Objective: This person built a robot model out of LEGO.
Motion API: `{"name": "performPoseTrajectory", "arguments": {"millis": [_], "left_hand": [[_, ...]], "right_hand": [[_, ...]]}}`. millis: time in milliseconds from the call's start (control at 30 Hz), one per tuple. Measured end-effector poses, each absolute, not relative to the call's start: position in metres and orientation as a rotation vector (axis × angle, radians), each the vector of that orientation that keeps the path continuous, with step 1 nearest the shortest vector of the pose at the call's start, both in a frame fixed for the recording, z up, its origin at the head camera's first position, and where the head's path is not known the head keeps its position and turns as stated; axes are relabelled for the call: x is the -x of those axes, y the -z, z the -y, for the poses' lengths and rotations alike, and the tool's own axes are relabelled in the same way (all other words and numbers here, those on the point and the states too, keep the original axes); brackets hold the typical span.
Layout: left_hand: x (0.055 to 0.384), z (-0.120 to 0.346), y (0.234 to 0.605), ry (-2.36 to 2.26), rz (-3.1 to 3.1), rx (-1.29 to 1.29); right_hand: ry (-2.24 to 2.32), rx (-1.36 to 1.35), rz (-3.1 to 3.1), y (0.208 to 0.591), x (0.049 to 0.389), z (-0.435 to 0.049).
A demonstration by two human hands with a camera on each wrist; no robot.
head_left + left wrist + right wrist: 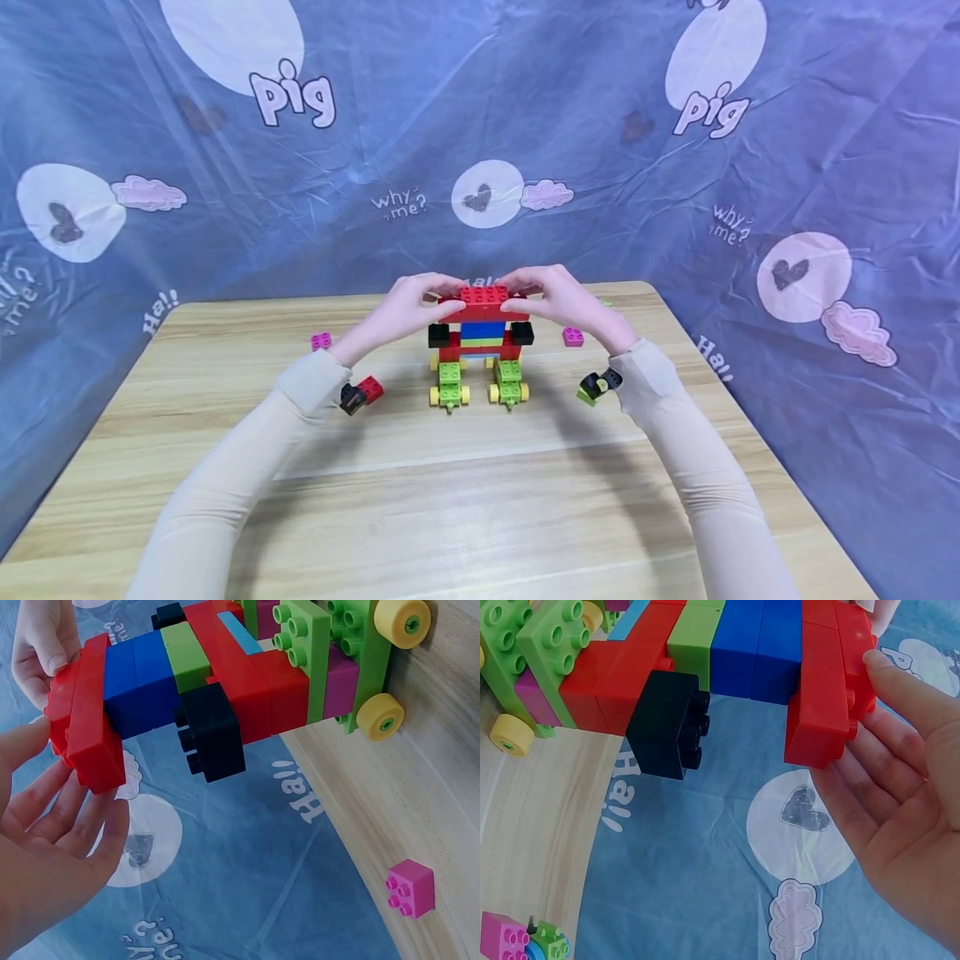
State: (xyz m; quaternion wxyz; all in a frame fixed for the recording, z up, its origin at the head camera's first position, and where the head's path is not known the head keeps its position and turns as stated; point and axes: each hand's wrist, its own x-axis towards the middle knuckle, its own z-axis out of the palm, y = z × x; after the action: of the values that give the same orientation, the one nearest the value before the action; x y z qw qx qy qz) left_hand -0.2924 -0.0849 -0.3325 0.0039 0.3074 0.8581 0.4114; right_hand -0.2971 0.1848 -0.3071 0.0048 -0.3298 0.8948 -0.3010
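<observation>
A building-block figure (482, 332) stands upright on the table, with red bricks on top, blue and lime ones below, and two green wheeled bases with yellow wheels. My left hand (411, 305) pinches the left end of the top red bricks (88, 712), thumb in front and fingers behind. At the right end, my right hand (553, 302) pinches the same red layer between thumb and fingers. A black brick (211, 733) juts from the figure's left side, another black brick (667, 724) from its right. The fingertips behind the red bricks are partly hidden.
A pink brick (321, 341) lies at the left and another pink brick (573, 337) at the right. Nearer me are a black-and-red block piece (362, 395) and a black-and-green piece (598, 386). Blue printed cloth (480, 108) hangs behind the wooden table (450, 500).
</observation>
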Motion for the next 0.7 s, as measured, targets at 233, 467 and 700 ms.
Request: {"name": "performPoseTrajectory", "arguments": {"millis": [233,467,700], "left_hand": [[0.293,0.094,0.334,-1.358,-2.696,-0.950],[0.293,0.117,0.336,-1.380,-2.763,-0.884],[0.298,0.140,0.347,-1.390,-2.819,-0.791]], "right_hand": [[0.943,1.019,-2.804,0.306,0.296,-0.184],[0.935,1.018,-2.804,0.307,0.296,-0.184],[0.936,1.016,-2.803,0.306,0.295,-0.184]]}}
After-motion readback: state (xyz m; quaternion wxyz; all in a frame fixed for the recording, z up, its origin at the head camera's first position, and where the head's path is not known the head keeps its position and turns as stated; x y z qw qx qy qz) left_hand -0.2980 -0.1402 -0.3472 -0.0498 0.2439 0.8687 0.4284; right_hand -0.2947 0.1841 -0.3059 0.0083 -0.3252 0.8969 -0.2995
